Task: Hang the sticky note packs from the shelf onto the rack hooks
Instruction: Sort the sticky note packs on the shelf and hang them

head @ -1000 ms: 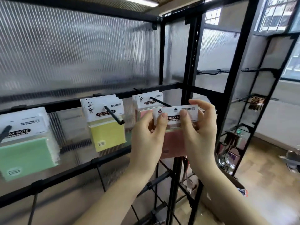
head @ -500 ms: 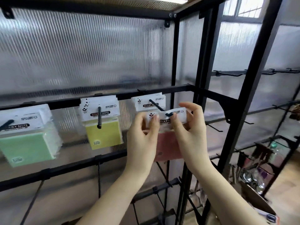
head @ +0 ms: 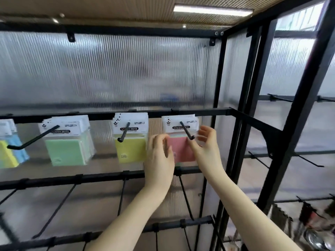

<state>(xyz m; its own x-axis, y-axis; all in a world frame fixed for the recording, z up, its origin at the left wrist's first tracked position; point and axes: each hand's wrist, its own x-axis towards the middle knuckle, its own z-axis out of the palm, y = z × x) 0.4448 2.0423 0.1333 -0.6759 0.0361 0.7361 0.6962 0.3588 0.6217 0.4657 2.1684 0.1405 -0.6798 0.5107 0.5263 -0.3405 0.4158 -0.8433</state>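
Observation:
A pink sticky note pack (head: 181, 149) hangs on the rightmost black hook (head: 186, 130) of the top rail, in front of other packs on that hook. My left hand (head: 159, 156) is just left of it with fingers loosely curled, holding nothing. My right hand (head: 204, 144) is to its right, fingers spread and relaxed, off the pack. A yellow pack (head: 130, 149) hangs on the hook to the left, a green pack (head: 67, 151) further left, and blue and yellow packs (head: 9, 151) at the left edge.
The black rack frame (head: 233, 113) has a ribbed translucent back panel. A lower rail (head: 90, 178) carries several empty hooks. More empty hooks stick out on the neighbouring rack at the right (head: 311, 162). Hanging goods (head: 311, 220) blur at the lower right.
The pink pack went fully onto the rightmost hook and both hands let go of its header card, dropping slightly to either side of it. The view tilted upward.

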